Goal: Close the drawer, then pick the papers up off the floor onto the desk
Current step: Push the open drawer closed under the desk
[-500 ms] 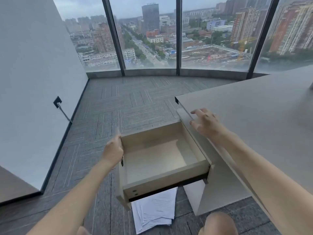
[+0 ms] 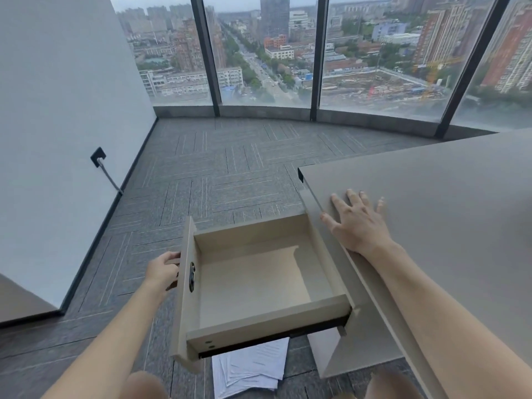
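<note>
1. The drawer (image 2: 259, 283) stands pulled out from the desk (image 2: 460, 197), its inside bare.
2. The left hand (image 2: 162, 272) curls its fingers against the outer face of the drawer front.
3. The right hand (image 2: 357, 223) lies flat and spread on the desk top, grasping nothing.
4. The papers (image 2: 250, 370) lie on the carpeted floor (image 2: 230, 168), partly under the drawer.
</note>
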{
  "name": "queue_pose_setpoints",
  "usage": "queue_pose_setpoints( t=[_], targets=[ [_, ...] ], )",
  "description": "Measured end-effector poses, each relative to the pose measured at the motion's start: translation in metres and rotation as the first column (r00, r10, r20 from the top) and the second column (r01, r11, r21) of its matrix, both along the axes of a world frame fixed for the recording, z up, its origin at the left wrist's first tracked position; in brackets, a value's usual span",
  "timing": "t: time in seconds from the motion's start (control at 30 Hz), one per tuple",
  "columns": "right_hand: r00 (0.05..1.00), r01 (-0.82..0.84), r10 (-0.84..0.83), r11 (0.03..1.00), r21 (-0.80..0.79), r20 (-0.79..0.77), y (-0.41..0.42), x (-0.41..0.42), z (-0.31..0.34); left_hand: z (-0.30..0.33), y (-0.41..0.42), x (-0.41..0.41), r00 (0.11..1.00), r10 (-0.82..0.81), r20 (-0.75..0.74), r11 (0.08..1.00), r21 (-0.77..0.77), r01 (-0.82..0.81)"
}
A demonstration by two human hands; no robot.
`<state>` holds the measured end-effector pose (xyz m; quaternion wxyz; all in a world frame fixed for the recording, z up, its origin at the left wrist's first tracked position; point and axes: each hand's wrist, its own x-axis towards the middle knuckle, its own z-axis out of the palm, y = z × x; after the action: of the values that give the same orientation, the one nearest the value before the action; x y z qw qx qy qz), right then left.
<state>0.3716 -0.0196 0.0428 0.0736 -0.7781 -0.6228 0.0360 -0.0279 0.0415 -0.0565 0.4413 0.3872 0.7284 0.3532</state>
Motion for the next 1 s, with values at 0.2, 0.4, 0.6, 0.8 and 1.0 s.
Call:
queue_pose_setpoints(
  t=[0.2, 0.4, 0.6, 0.8, 1.0],
  targets=[
    [1.0, -0.006, 0.007, 1.0, 0.02, -0.027, -0.001, 0.0, 0.0, -0.01, -0.011, 0.014, 0.983, 0.056, 0.178, 0.997, -0.058, -0.046],
    [0.999, -0.008, 0.008, 1.0, 0.023, -0.031, -0.002, 0.001, 0.003, -0.015, -0.011, 0.052, 0.977, 0.04, 0.211, 0.999, -0.032, -0.034],
    [0.999, -0.014, 0.014, 1.0, 0.024, -0.034, 0.0, 0.001, 0.002, -0.012, -0.008, 0.096, 0.953, -0.001, 0.303, 0.999, -0.036, 0.013],
    [0.999, -0.013, 0.014, 1.0, 0.025, -0.04, 0.0, 0.002, 0.001, -0.016, -0.006, 0.139, 0.894, -0.038, 0.447, 0.998, -0.028, 0.056],
    [0.999, -0.012, 0.013, 1.0, 0.028, -0.049, -0.001, 0.002, 0.002, -0.022, 0.0, 0.18, 0.843, -0.075, 0.533, 0.995, -0.01, 0.095]
  ],
)
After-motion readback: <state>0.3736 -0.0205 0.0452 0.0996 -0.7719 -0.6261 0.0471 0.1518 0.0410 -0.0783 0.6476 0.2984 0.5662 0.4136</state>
